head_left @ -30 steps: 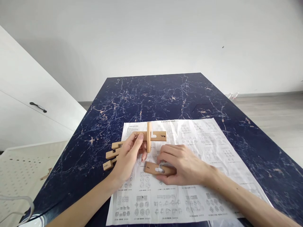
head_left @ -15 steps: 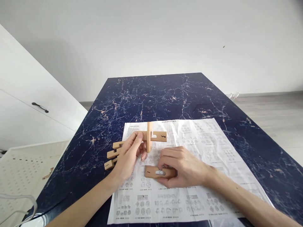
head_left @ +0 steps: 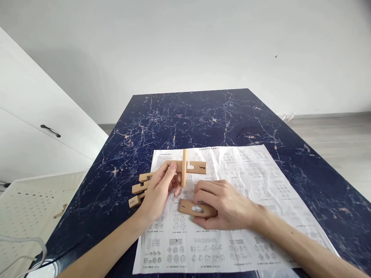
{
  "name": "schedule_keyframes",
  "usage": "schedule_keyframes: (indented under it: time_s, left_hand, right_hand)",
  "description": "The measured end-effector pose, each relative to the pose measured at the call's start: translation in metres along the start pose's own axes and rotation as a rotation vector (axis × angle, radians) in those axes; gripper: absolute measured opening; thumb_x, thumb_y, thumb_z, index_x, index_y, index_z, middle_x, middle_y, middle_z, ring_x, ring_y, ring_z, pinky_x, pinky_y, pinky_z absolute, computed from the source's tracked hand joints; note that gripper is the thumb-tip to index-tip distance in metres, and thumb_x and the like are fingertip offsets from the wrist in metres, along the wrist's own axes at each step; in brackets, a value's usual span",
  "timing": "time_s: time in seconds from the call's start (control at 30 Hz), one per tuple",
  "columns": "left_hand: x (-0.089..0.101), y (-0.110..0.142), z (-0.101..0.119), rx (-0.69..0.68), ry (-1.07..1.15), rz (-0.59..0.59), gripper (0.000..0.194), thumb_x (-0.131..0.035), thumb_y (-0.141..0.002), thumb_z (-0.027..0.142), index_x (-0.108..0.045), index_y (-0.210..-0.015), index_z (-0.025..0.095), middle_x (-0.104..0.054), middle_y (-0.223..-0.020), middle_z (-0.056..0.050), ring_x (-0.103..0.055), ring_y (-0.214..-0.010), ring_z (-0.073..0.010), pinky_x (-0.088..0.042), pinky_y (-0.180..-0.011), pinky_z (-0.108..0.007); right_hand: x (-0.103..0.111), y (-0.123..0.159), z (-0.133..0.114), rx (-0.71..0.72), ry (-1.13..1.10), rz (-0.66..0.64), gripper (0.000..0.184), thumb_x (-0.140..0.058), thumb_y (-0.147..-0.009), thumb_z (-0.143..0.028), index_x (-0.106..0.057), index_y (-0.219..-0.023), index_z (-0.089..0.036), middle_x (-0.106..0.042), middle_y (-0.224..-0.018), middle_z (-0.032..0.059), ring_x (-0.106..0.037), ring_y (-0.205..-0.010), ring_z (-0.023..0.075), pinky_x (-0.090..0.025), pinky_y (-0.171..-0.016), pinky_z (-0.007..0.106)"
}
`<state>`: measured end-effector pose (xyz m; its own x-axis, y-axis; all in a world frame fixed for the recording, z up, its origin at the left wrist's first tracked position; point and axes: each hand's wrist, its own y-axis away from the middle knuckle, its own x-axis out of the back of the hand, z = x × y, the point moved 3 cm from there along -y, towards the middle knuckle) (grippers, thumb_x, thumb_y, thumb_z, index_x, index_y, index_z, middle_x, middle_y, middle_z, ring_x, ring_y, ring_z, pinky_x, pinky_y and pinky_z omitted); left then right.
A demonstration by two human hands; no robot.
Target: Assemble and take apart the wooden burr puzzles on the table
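My left hand pinches a slotted wooden puzzle piece marked with a dark number, held just above the paper. A second wooden piece crosses it upright, seen edge-on. My right hand curls around the right end of another slotted wooden piece, marked 1, low over the printed sheet. Beside my left wrist lie several notched wooden pieces, one with a number on its end; my left hand partly hides them.
The sheet, printed with small diagrams, lies creased on a dark blue marbled table. At the left are a white cabinet, a perforated white surface and white cables. A pale wall stands beyond the table.
The piece marked 1 has turned slightly in my right hand, its left end now higher. My left hand still holds the crossed pieces; the whole view has shifted a little.
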<state>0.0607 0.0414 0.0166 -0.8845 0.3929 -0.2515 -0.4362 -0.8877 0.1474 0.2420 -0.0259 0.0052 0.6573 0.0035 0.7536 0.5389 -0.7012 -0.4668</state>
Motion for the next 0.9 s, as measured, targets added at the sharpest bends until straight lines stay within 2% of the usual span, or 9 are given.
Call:
schedule_keyframes:
  time_s: [0.1, 0.27, 0.53, 0.63, 0.73, 0.83, 0.9]
  left_hand:
    - [-0.001, 0.000, 0.001, -0.007, -0.008, -0.009, 0.041, -0.065, -0.107, 0.052, -0.058, -0.086, 0.018, -0.056, -0.079, 0.003, -0.047, -0.053, -0.0045, -0.041, -0.052, -0.020]
    - [-0.001, 0.001, 0.001, -0.002, -0.020, -0.004, 0.041, -0.063, -0.108, 0.052, -0.057, -0.086, 0.018, -0.055, -0.079, 0.003, -0.046, -0.053, -0.0049, -0.040, -0.052, -0.020]
    - [0.000, 0.001, 0.002, -0.005, -0.029, -0.010, 0.041, -0.062, -0.109, 0.051, -0.057, -0.085, 0.018, -0.056, -0.079, 0.002, -0.046, -0.054, -0.0055, -0.041, -0.052, -0.021]
    - [0.000, 0.001, 0.002, -0.004, -0.034, -0.007, 0.040, -0.062, -0.109, 0.050, -0.057, -0.085, 0.018, -0.055, -0.079, 0.003, -0.046, -0.054, -0.0054, -0.041, -0.053, -0.021]
    - [0.000, 0.001, 0.001, -0.005, -0.044, -0.002, 0.041, -0.062, -0.109, 0.051, -0.057, -0.086, 0.018, -0.055, -0.079, 0.003, -0.046, -0.054, -0.0056, -0.042, -0.053, -0.021]
    - [0.000, 0.001, 0.000, 0.000, -0.044, 0.015, 0.041, -0.066, -0.106, 0.054, -0.058, -0.086, 0.018, -0.054, -0.077, 0.003, -0.047, -0.055, -0.0063, -0.041, -0.052, -0.020]
    - [0.000, 0.001, -0.001, 0.005, -0.020, 0.031, 0.043, -0.069, -0.103, 0.055, -0.059, -0.086, 0.018, -0.053, -0.076, 0.003, -0.047, -0.055, -0.0066, -0.040, -0.051, -0.020]
  right_hand:
    - [0.002, -0.001, -0.002, 0.007, 0.078, 0.007, 0.017, -0.068, -0.093, -0.035, -0.062, -0.094, -0.019, -0.065, -0.087, 0.0024, -0.054, -0.067, 0.0160, -0.037, -0.052, 0.031]
    - [0.003, -0.002, -0.003, 0.006, 0.123, -0.032, 0.019, -0.062, -0.094, -0.034, -0.057, -0.082, -0.021, -0.060, -0.080, 0.0019, -0.051, -0.064, 0.0157, -0.035, -0.051, 0.031]
    - [0.002, -0.003, -0.005, 0.045, 0.035, 0.012, 0.016, -0.060, -0.095, -0.028, -0.053, -0.081, -0.023, -0.054, -0.073, -0.0020, -0.043, -0.060, 0.0141, -0.035, -0.051, 0.031]
    - [0.003, -0.004, -0.007, 0.016, -0.100, -0.002, 0.025, -0.062, -0.098, -0.021, -0.049, -0.076, -0.023, -0.049, -0.068, -0.0052, -0.039, -0.057, 0.0120, -0.034, -0.052, 0.030]
    - [0.004, -0.003, -0.006, -0.123, -0.357, -0.051, 0.029, -0.069, -0.101, -0.025, -0.053, -0.077, -0.022, -0.047, -0.063, -0.0082, -0.038, -0.053, 0.0091, -0.033, -0.050, 0.026]
    - [0.009, 0.001, 0.001, -0.333, -0.732, -0.027, 0.029, -0.084, -0.095, -0.038, -0.063, -0.084, -0.021, -0.057, -0.066, -0.0068, -0.047, -0.053, 0.0086, -0.038, -0.048, 0.023]
    - [0.014, 0.004, 0.008, -0.399, -0.975, 0.051, 0.031, -0.087, -0.093, -0.042, -0.065, -0.089, -0.022, -0.063, -0.070, -0.0050, -0.050, -0.050, 0.0079, -0.038, -0.043, 0.021]
